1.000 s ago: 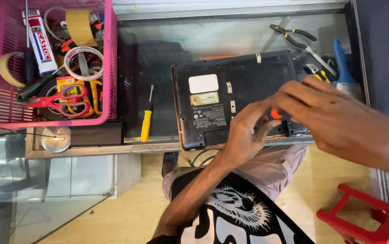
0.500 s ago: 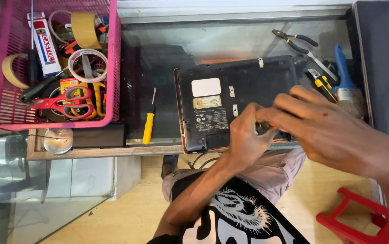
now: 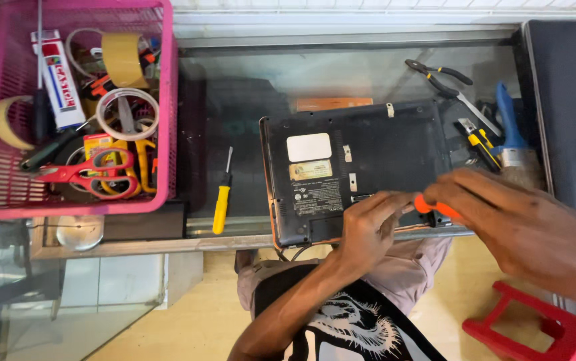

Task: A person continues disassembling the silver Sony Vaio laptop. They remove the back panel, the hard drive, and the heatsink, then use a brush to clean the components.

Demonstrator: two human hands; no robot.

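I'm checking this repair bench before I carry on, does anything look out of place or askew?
The laptop lies upside down, slightly crooked, its near edge jutting past the glass counter edge above the lap. A cable dangles beneath it. The left hand and right hand grip an orange-handled tool there. Nothing looks spilled or broken.

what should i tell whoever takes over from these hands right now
Left hand: rests on the near edge of the upturned black laptop, fingers by the tool tip.
Right hand: grips an orange-handled screwdriver at that same edge.
The laptop lies base up on the glass counter; its bottom cover is on.
A yellow screwdriver lies to its left, pliers and a blue brush to its right, a pink basket of tapes and scissors at far left.
Left: the cover is not yet off.
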